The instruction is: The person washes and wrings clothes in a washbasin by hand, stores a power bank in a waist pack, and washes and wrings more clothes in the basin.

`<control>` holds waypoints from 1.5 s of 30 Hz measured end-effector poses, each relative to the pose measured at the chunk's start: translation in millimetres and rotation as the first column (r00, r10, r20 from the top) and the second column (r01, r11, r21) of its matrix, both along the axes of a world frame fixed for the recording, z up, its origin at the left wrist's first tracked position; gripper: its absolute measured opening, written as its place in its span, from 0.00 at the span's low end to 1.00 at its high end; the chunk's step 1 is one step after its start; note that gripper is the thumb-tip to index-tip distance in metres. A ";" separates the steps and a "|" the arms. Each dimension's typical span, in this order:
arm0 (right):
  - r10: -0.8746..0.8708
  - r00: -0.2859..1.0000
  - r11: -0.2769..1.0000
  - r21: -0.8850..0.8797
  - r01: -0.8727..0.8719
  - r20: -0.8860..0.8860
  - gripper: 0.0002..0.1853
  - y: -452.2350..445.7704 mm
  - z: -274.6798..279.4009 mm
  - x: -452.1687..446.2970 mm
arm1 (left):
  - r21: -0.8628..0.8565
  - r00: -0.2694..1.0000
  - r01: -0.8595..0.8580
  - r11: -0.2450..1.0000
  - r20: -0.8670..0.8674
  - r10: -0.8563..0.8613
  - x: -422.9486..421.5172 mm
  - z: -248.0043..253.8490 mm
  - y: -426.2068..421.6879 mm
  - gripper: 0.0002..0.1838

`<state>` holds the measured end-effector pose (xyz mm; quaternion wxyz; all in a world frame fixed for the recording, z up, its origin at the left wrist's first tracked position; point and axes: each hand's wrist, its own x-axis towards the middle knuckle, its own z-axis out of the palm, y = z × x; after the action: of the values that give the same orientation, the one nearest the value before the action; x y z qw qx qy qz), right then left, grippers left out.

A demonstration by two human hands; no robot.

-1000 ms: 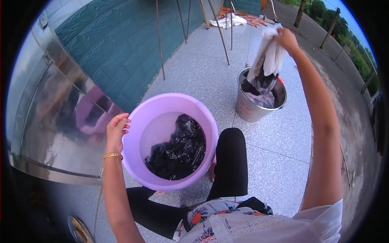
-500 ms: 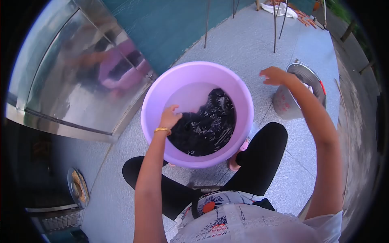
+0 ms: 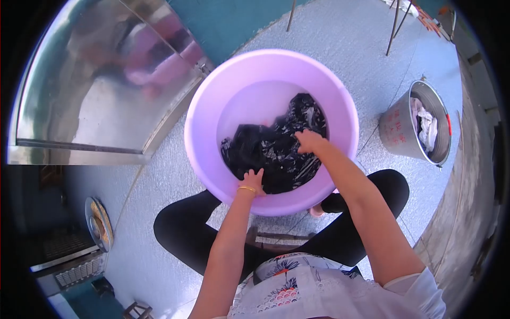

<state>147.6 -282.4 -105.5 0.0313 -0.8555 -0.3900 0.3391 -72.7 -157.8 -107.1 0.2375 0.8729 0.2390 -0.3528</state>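
A large lilac plastic basin point(image 3: 207, 165) stands between my knees, with soaked black clothing point(image 3: 265, 143) heaped in cloudy water. My left hand point(image 3: 253, 182), a gold bangle at its wrist, is over the near edge of the cloth just inside the basin wall, fingers apart. On the right side of the pile, my right hand point(image 3: 310, 142) reaches down to the cloth with its fingers spread. Whether either set of fingertips presses into the fabric is hard to see. Neither hand grips anything that shows.
To the right stands a metal bucket point(image 3: 396, 130) with pale laundry point(image 3: 426, 127) inside. A shiny metal cabinet point(image 3: 106, 106) is at the left, and a round tray point(image 3: 99, 224) lies below it. Thin metal legs point(image 3: 394, 29) rise from the floor at the back right.
My right hand has come from beside the bucket to the black clothing in the basin. My left hand has shifted nearer to me along the cloth. The head view has moved too.
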 end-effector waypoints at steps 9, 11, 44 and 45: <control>0.234 0.966 0.955 0.160 -0.249 0.107 0.13 9.0 -20.7 -63.5 | 0.139 0.935 -0.192 0.972 0.326 0.138 7.2 -16.4 23.6 0.08; 0.019 0.976 0.936 0.341 -0.093 0.215 0.09 20.8 -6.8 -39.1 | 0.053 0.863 -0.188 0.981 0.487 0.139 20.6 -3.6 42.5 0.08; 0.336 0.816 0.920 0.348 -0.179 -0.470 0.18 37.6 97.0 -32.3 | -0.679 0.945 -0.087 0.729 0.175 0.276 38.8 50.7 35.5 0.40; 0.333 0.819 0.913 0.376 -0.157 -0.468 0.17 39.4 110.9 -27.0 | -0.679 0.945 -0.083 0.730 0.178 0.274 40.4 46.3 34.9 0.40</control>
<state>120.6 -243.0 5.3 0.2300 -0.6561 -0.5244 0.4916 -32.3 -123.0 -60.8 0.5944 0.7433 0.1476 -0.2691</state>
